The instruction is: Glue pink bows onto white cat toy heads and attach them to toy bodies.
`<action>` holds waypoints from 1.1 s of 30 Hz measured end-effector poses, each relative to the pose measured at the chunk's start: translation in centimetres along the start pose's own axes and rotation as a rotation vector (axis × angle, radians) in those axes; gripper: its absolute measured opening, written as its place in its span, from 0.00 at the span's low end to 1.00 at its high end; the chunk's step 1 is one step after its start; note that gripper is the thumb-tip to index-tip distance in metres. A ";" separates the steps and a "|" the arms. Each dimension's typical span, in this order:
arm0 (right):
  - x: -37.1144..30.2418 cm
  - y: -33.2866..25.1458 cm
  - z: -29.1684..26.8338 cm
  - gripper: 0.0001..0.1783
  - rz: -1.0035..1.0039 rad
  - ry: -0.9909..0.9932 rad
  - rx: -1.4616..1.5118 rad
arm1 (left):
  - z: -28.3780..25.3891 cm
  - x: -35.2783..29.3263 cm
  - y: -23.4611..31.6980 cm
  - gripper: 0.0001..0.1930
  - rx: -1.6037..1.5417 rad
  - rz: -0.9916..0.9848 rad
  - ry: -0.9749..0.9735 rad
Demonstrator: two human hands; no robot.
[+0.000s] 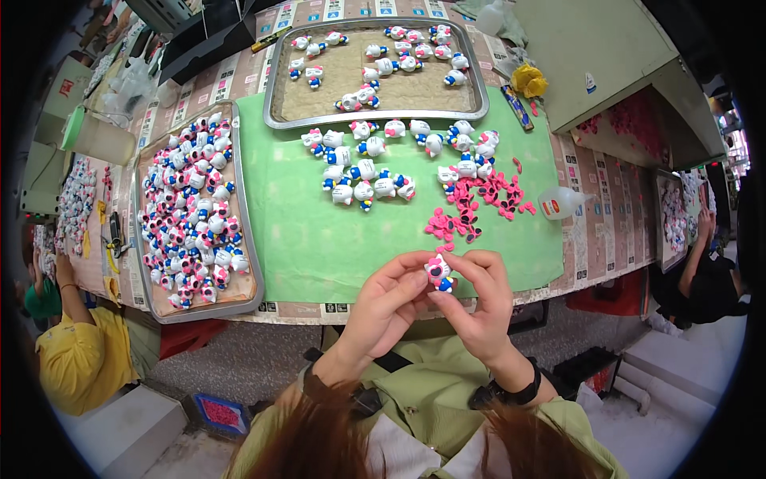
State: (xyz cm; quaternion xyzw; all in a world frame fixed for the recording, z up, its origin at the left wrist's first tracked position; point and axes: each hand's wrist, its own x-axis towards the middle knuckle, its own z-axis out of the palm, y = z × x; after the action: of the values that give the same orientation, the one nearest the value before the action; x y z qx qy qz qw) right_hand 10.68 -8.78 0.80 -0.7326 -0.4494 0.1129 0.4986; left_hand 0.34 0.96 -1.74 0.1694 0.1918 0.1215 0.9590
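Ideally, the left hand (388,302) and right hand (484,307), fingers pinching the small, round-headed, white-pink-blue, plastic-looking figurine (438,273), press lightly and evenly.

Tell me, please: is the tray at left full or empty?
Mostly full: crowded figurines cover most of the tray; bare bottom shows near its lower end.

A wide fisheye view looks down and forward from head height, near above the left hand (383,303) and right hand (481,307), the table (598,231) spreading beyond
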 end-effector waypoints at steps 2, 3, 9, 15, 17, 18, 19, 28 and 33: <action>0.1 0.0 -0.1 0.23 -0.029 -0.010 -0.035 | 0.0 0.1 0.0 0.15 -0.006 -0.013 0.010; 0.1 0.0 -0.1 0.23 -0.043 -0.014 -0.053 | 0.0 0.0 0.1 0.16 -0.008 -0.020 0.014; 0.1 0.1 0.2 0.24 -0.055 0.007 0.010 | 0.6 -0.1 0.2 0.14 0.049 -0.013 0.073; -0.2 0.1 0.1 0.22 -0.017 -0.058 0.092 | 0.2 -0.2 0.1 0.11 0.119 0.054 0.090; -0.7 0.7 0.4 0.22 0.007 -0.050 0.138 | -0.1 0.1 -0.1 0.11 0.140 0.064 0.062; -0.6 0.3 0.3 0.23 0.052 -0.080 0.193 | 0.2 0.1 -0.1 0.12 0.175 0.073 0.102; -0.7 0.8 0.5 0.23 0.027 -0.077 0.190 | 0.2 0.2 -0.2 0.12 0.188 0.073 0.120; -1.0 1.6 0.7 0.26 0.082 -0.163 0.251 | -0.4 0.3 -0.4 0.13 0.125 0.065 0.140; -1.1 1.6 0.9 0.24 0.064 -0.141 0.202 | 0.2 0.1 -0.3 0.14 0.176 0.065 0.163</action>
State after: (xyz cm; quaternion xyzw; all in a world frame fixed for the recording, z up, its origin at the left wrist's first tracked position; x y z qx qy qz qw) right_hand 10.35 -9.25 -1.31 -0.6829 -0.4459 0.2248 0.5332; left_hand 0.59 0.69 -1.70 0.2487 0.2733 0.1484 0.9173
